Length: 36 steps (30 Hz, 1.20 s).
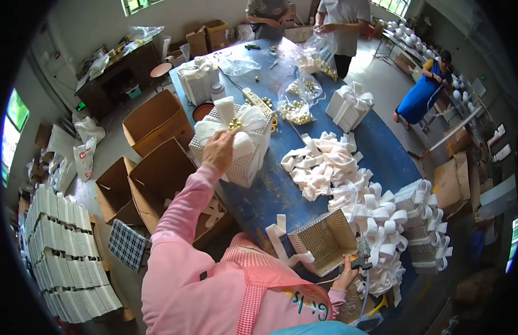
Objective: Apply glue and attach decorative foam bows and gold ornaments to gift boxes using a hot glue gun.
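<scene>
My left hand (218, 149) reaches out to a silver gift box (249, 162) with a wide white fabric bow (249, 118). Its fingers are closed at a small cluster of gold bells (234, 123) in the bow's middle. Down at the right, my right hand (345, 277) grips what looks like a dark glue gun (361, 260) with a pale cord. Beside it, an open silver box (324, 243) shows its tan inside, with a white fabric strip (277, 237) along its left.
White fabric bows (320, 164) lie heaped on the blue table (270, 192), beside stacked silver boxes (415, 226). Bags of gold bells (297, 111) and a power strip (255, 99) sit farther back. Open cartons (161, 167) stand left. Two people work opposite; another (423, 92) stands far right.
</scene>
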Each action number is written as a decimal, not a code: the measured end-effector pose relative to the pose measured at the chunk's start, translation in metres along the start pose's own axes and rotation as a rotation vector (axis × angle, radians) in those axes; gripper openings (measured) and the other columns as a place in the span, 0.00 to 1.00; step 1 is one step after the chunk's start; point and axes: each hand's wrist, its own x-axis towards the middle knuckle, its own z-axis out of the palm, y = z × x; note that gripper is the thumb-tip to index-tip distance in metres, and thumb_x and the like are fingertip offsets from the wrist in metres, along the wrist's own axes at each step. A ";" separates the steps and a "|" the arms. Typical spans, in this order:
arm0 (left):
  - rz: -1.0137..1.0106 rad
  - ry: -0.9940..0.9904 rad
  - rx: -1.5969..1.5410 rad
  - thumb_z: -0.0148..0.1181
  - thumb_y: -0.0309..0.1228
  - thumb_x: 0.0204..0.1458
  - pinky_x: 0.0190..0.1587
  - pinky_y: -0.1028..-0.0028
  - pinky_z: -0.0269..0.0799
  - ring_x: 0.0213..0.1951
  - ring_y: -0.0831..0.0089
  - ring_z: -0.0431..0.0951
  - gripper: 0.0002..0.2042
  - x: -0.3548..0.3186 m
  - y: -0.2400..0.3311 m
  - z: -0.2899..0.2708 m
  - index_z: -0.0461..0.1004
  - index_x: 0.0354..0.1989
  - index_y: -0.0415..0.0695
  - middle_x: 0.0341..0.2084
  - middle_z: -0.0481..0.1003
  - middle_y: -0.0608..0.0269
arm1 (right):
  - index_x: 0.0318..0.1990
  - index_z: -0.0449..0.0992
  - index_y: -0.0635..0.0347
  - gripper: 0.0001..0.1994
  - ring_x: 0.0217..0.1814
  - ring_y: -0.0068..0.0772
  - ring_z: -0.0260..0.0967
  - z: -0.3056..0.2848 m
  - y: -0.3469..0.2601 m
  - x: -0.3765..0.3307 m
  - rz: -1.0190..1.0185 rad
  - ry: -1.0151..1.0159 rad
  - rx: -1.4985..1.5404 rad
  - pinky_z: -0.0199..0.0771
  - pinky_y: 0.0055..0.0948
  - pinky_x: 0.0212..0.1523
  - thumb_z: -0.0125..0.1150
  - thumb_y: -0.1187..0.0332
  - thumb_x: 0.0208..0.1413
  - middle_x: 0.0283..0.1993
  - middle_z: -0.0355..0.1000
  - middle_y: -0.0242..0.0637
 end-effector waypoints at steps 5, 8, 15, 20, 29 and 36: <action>-0.132 -0.451 0.174 0.46 0.40 0.53 0.51 0.62 0.57 0.48 0.58 0.67 0.22 0.000 -0.013 0.035 0.59 0.57 0.54 0.42 0.72 0.58 | 0.42 0.68 0.62 0.10 0.34 0.22 0.65 -0.007 0.005 -0.004 0.018 0.049 -0.008 0.61 0.20 0.35 0.55 0.74 0.51 0.34 0.69 0.32; -0.063 -0.122 0.021 0.44 0.43 0.54 0.52 0.59 0.56 0.50 0.59 0.65 0.20 -0.006 -0.027 0.051 0.62 0.55 0.53 0.44 0.70 0.59 | 0.43 0.67 0.62 0.10 0.30 0.20 0.61 -0.015 -0.003 -0.016 0.024 0.055 -0.066 0.60 0.20 0.33 0.54 0.75 0.51 0.33 0.70 0.33; -0.254 -0.579 0.096 0.33 0.45 0.57 0.61 0.48 0.41 0.63 0.61 0.48 0.19 0.037 -0.018 0.035 0.67 0.51 0.55 0.57 0.59 0.64 | 0.40 0.68 0.60 0.08 0.29 0.19 0.60 -0.024 0.009 -0.010 -0.025 0.061 -0.054 0.59 0.18 0.30 0.54 0.74 0.50 0.31 0.67 0.29; -0.225 -0.609 0.121 0.34 0.46 0.56 0.61 0.47 0.40 0.64 0.61 0.45 0.21 0.056 -0.022 0.043 0.62 0.56 0.55 0.60 0.54 0.64 | 0.40 0.68 0.61 0.09 0.29 0.18 0.59 -0.007 -0.003 -0.017 -0.013 0.094 0.020 0.58 0.18 0.31 0.55 0.74 0.51 0.31 0.67 0.29; -0.341 -0.260 0.220 0.49 0.32 0.47 0.36 0.61 0.71 0.32 0.58 0.76 0.09 0.058 -0.096 0.085 0.78 0.29 0.55 0.28 0.75 0.55 | 0.40 0.69 0.62 0.09 0.28 0.18 0.58 -0.010 -0.005 -0.016 0.015 0.090 0.022 0.58 0.18 0.29 0.55 0.73 0.51 0.31 0.67 0.28; -0.547 -0.498 0.058 0.59 0.39 0.46 0.44 0.73 0.70 0.37 0.70 0.76 0.12 0.057 -0.093 0.076 0.77 0.39 0.56 0.35 0.77 0.65 | 0.43 0.66 0.61 0.10 0.28 0.17 0.57 -0.017 -0.011 -0.018 0.043 0.103 -0.067 0.57 0.17 0.30 0.54 0.72 0.53 0.34 0.68 0.32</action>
